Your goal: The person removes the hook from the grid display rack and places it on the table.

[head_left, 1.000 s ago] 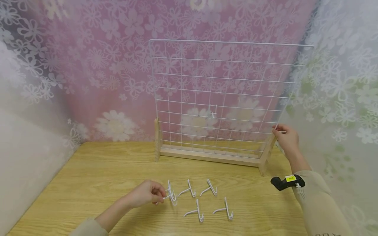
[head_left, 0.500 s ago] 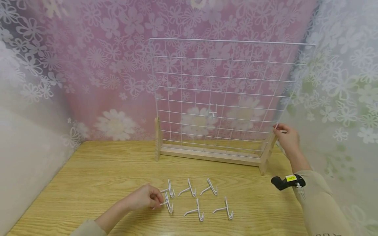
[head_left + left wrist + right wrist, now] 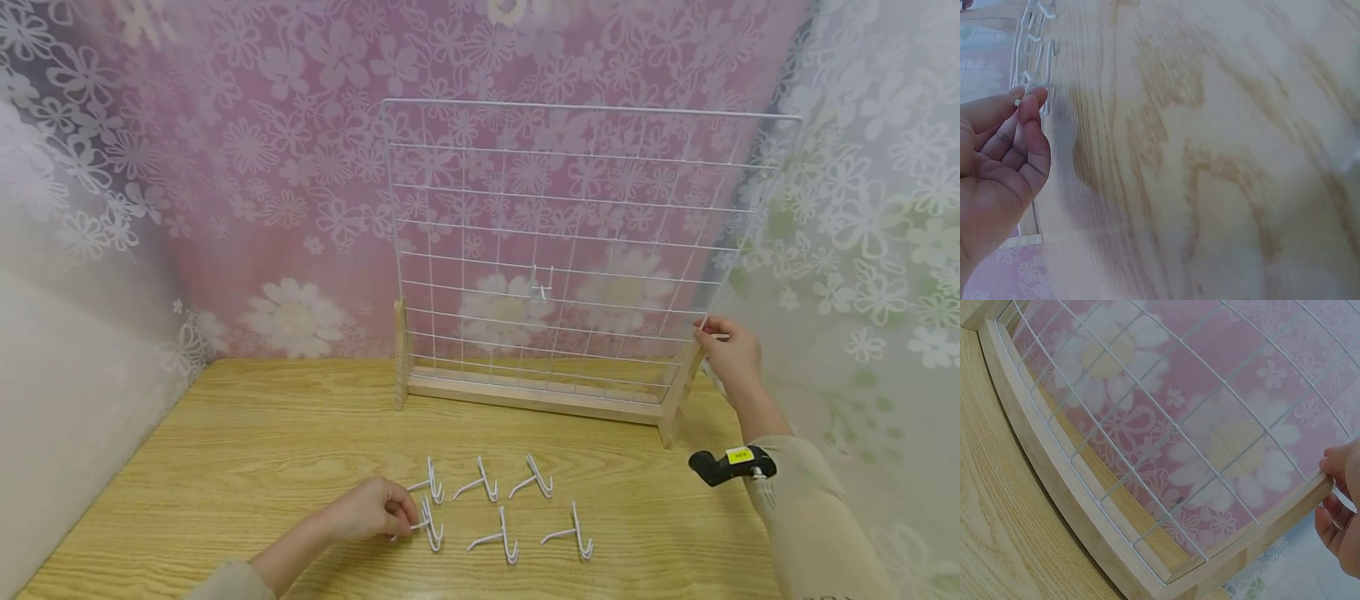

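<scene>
My left hand [image 3: 371,508] pinches the prong of a white double-wire hook [image 3: 432,533], low over the table; in the left wrist view the prong's tip [image 3: 1018,102] pokes out between thumb and fingers. Whether that hook touches the tabletop, I cannot tell. My right hand [image 3: 731,358] grips the upper end of the wooden stand's right post [image 3: 1300,503], by the side of the white wire grid panel [image 3: 592,107]. The panel stands upright in the stand's base bar [image 3: 532,400]. One white hook [image 3: 542,292] hangs near the grid's middle.
On the wooden table [image 3: 285,417] lie several more white hooks, among them a hook [image 3: 431,481] just behind the pinched one and a hook [image 3: 575,531] at the right. A floral curtain [image 3: 247,167] closes off the back and sides. A black wrist mount [image 3: 727,465] sits on the right sleeve.
My left hand has drawn its hook slightly nearer to me, so it now stands in front of the hook it overlapped earlier. The right hand keeps its place on the stand.
</scene>
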The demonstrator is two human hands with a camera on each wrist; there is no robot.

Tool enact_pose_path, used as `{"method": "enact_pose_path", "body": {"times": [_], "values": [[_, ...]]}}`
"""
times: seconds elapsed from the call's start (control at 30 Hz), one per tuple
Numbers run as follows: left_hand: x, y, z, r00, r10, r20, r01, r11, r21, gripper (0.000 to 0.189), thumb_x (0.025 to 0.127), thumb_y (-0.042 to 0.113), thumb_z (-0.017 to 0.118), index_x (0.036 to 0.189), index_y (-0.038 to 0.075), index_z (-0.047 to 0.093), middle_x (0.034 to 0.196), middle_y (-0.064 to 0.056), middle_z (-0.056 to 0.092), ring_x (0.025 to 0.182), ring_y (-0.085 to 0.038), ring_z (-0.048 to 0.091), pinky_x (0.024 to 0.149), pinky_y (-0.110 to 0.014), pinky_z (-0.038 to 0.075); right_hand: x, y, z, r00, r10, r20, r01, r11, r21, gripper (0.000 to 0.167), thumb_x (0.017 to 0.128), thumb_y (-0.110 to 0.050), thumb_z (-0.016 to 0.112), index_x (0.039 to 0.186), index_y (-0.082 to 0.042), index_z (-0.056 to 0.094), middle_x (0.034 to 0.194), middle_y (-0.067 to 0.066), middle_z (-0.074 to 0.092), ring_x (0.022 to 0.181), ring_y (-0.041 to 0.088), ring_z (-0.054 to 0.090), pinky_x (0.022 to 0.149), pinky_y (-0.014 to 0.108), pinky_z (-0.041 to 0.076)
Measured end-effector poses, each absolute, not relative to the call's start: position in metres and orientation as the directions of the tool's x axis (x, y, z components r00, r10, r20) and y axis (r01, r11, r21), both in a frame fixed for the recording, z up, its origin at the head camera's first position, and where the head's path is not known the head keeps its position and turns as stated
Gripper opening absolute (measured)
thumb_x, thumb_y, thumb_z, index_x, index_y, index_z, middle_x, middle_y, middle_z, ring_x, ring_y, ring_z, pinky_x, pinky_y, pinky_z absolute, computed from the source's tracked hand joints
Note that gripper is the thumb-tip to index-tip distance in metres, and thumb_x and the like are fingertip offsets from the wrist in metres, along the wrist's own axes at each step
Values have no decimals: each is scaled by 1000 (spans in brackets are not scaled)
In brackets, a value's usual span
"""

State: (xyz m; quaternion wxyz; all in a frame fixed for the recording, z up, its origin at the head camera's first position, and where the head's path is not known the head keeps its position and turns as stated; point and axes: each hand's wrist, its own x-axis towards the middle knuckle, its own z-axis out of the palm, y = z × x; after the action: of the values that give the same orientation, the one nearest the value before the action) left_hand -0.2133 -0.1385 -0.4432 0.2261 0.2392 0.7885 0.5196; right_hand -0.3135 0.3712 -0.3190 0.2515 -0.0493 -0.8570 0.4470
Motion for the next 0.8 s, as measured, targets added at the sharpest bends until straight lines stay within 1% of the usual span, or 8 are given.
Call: {"method": "enact_pose_path", "body": {"times": [0.2,0.33,0.43,0.6,0.7,0.8], "values": [[-212,-138,-443,-780,618,-99,169,360,917,5,79,-5,66,84,-6,65,65,-10,63,54,-10,51,48,-19,41,-313,371,-318,-866,316,388,-137,596,-791,5,92,-22,56,92,-20,60,81,-14,47,72,-4,46,57,12,40],[-212,-137,-443,-779,620,-94,188,375,908,4,78,-4,66,82,-5,65,64,-9,62,53,-10,50,47,-18,39,-313,370,-318,-863,319,392,-138,598,-790,4,92,-21,56,91,-21,61,80,-15,47,71,-4,46,56,12,40],[-212,-136,-444,-779,618,-101,194,392,899,4,78,-3,67,81,-3,65,64,-8,62,53,-10,51,47,-18,39,-314,370,-318,-861,322,394,-140,595,-791,6,92,-21,56,92,-17,61,80,-14,47,71,-4,46,57,11,40],[-212,-135,-446,-781,616,-105,202,408,890,4,78,-3,67,80,0,65,65,-5,62,54,-10,52,48,-18,42,-315,370,-319,-862,317,396,-137,605,-784,16,92,-20,56,98,-7,61,81,-13,48,70,-5,46,56,11,41],[-211,-136,-446,-782,615,-97,207,404,891,3,79,-3,67,81,-2,65,68,-6,63,56,-11,53,50,-20,44,-316,370,-319,-861,317,397,-133,612,-779,19,92,-21,56,100,-4,61,81,-13,48,72,-3,46,56,11,41],[-211,-136,-446,-785,613,-90,212,403,890,4,80,-2,67,81,-4,65,70,-7,63,59,-12,54,51,-22,46,-315,371,-319,-862,318,395,-133,609,-782,16,92,-21,56,98,-6,61,82,-13,48,74,-1,45,56,12,41]]}}
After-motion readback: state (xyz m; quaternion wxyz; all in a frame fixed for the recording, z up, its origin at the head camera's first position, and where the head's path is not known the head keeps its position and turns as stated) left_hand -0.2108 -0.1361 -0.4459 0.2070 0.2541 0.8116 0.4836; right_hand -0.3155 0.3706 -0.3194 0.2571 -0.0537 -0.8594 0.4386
